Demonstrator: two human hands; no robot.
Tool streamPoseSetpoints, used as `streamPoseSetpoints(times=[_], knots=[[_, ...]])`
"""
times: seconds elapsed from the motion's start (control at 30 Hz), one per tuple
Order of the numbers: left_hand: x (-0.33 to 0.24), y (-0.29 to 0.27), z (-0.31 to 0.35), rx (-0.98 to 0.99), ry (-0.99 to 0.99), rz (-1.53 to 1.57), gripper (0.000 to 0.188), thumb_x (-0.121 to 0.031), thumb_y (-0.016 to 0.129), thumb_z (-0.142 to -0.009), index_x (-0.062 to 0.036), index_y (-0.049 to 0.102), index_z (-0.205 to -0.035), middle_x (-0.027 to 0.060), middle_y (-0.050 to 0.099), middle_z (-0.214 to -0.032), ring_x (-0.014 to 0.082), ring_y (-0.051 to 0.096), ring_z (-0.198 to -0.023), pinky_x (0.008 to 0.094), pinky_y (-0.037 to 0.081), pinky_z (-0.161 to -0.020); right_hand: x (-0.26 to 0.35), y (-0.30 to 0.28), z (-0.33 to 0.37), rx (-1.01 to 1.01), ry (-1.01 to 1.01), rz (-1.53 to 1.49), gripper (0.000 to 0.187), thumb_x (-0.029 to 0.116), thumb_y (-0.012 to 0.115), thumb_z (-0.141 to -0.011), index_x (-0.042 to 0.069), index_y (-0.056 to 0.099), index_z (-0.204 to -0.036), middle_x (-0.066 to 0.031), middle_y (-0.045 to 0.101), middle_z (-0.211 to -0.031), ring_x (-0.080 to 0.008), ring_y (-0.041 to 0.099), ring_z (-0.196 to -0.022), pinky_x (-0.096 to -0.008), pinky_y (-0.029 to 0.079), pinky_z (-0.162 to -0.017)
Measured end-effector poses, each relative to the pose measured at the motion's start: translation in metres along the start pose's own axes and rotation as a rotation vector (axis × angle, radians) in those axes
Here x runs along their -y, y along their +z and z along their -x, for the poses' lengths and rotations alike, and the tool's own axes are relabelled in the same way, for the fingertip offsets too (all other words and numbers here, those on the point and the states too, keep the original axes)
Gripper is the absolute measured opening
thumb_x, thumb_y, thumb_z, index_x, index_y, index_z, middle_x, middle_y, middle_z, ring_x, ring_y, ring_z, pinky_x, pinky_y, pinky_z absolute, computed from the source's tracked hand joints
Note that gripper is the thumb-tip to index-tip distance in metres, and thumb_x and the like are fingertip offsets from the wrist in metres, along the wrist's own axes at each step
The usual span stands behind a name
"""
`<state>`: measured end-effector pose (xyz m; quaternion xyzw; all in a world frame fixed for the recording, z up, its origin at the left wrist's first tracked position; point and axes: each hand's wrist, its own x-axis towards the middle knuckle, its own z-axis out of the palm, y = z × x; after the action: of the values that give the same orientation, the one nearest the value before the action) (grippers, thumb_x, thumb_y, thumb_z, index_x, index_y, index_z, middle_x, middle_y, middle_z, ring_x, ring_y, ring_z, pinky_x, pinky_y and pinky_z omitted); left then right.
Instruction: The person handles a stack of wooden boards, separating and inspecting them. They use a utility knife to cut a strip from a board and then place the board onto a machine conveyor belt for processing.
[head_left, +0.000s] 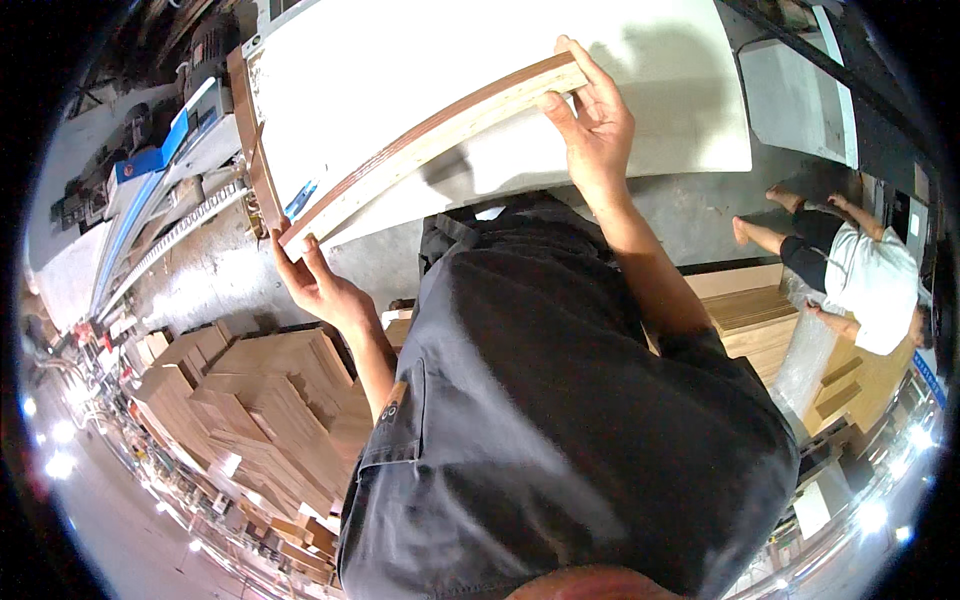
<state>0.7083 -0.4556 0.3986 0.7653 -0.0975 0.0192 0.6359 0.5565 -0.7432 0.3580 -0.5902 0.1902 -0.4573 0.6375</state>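
I hold a long narrow wooden board [430,140] edge-on, pale wood with a dark brown face, slanting from lower left to upper right above a white table top [400,60]. My left hand [315,280] grips its lower left end from below. Its upper right end sits in my right hand [595,120], thumb on the near side and fingers over the far side. My dark grey shirt fills the lower middle of the view.
Stacks of cut wooden boards [260,410] stand at my left. A brown panel [252,140] leans at the table's left end beside a machine rail [150,210]. At the right, another person in a white shirt [870,280] rests on a pile of boards [750,310].
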Motion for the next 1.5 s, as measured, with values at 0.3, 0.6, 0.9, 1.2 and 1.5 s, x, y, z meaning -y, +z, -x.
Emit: streamPoseSetpoints(times=[0.3, 0.6, 0.9, 1.2, 1.5], knots=[[-0.004, 0.009, 0.007, -0.027, 0.429, -0.484, 0.053, -0.011, 0.062, -0.108, -0.0032, 0.049, -0.159, 0.0177, 0.052, -0.164, 0.0329, 0.037, -0.16, 0.0531, 0.02, -0.132, -0.007, -0.016, -0.011, 0.119, 0.017, -0.084, 0.053, 0.023, 0.07, -0.107, 0.0, 0.056, -0.152, -0.0133, 0.063, -0.152, -0.0194, 0.059, -0.137, -0.0379, 0.042, -0.12], [-0.025, 0.018, 0.009, 0.337, 0.666, -0.839, 0.056, -0.023, 0.075, -0.097, -0.0123, 0.065, -0.151, 0.0146, 0.056, -0.162, 0.038, 0.042, -0.157, 0.057, 0.018, -0.133, -0.009, -0.043, -0.049, 0.356, 0.302, -0.162, 0.046, 0.028, 0.049, -0.11, -0.002, 0.068, -0.138, -0.0199, 0.07, -0.141, -0.0299, 0.06, -0.14, -0.0456, 0.038, -0.125], [-0.029, 0.029, 0.004, 0.337, 0.662, -0.87, 0.06, -0.034, 0.079, -0.096, -0.0158, 0.064, -0.151, 0.0103, 0.054, -0.163, 0.0362, 0.043, -0.156, 0.0564, 0.025, -0.131, -0.004, -0.048, -0.08, 0.326, 0.47, -0.062, 0.04, 0.036, 0.059, -0.108, 0.006, 0.073, -0.131, -0.0157, 0.074, -0.135, -0.0265, 0.065, -0.135, -0.0415, 0.042, -0.121], [-0.023, 0.034, 0.0, 0.302, 0.674, -0.804, 0.06, -0.038, 0.076, -0.097, -0.017, 0.061, -0.152, 0.0075, 0.055, -0.162, 0.0351, 0.045, -0.154, 0.0551, 0.028, -0.13, -0.023, -0.041, -0.094, 0.354, 0.451, -0.17, 0.05, 0.034, 0.046, -0.115, 0.0, 0.051, -0.151, -0.0185, 0.065, -0.142, -0.0315, 0.061, -0.138, -0.0436, 0.046, -0.121], [-0.018, 0.04, -0.017, 0.305, 0.723, -0.857, 0.064, -0.036, 0.074, -0.097, -0.0166, 0.056, -0.156, 0.006, 0.049, -0.167, 0.0327, 0.044, -0.155, 0.0518, 0.03, -0.13, -0.037, -0.047, -0.124, 0.507, 0.498, -0.286, 0.053, 0.033, 0.04, -0.118, 0.0, 0.045, -0.158, -0.0166, 0.06, -0.148, -0.025, 0.061, -0.131, -0.0405, 0.05, -0.114]])
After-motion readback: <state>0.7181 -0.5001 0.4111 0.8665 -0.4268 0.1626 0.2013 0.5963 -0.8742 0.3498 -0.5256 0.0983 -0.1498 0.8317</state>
